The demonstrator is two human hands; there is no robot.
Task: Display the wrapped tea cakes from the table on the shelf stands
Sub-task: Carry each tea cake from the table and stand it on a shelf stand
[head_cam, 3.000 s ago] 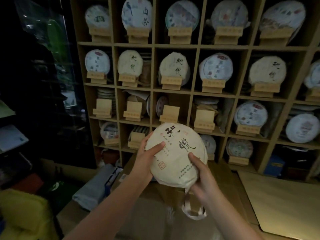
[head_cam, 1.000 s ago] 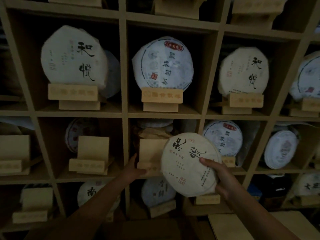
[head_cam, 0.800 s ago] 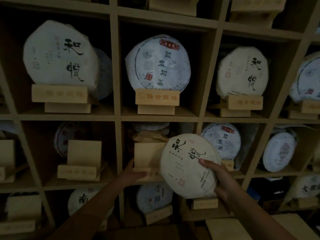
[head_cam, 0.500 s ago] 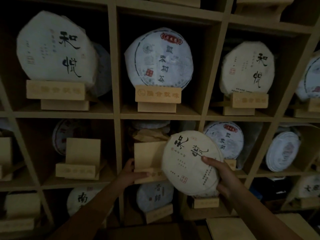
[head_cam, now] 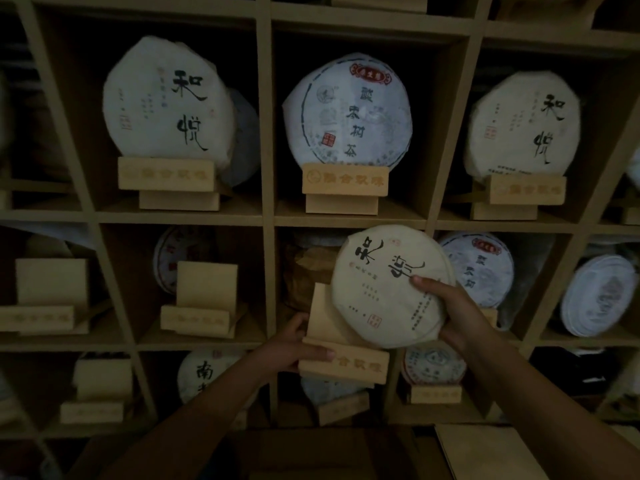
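Between both hands, the tea cake (head_cam: 388,289) tilts above the stand (head_cam: 343,362). Right hand (head_cam: 450,313) grips its right edge; left hand (head_cam: 294,344) grips the stand's left end.

The right hand (head_cam: 450,313) grips a cream wrapped tea cake (head_cam: 388,289) by its right edge, thumb across the printed face, holding it tilted against the back plate of a wooden stand (head_cam: 341,355). The left hand (head_cam: 294,344) holds that stand at its left end, thumb along the front lip. The stand sits in the middle cubby of the wooden shelf (head_cam: 265,133). In the row above, 3 wrapped cakes stand upright on stands; the dim light makes it unclear whether the held cake's bottom edge touches the ledge.
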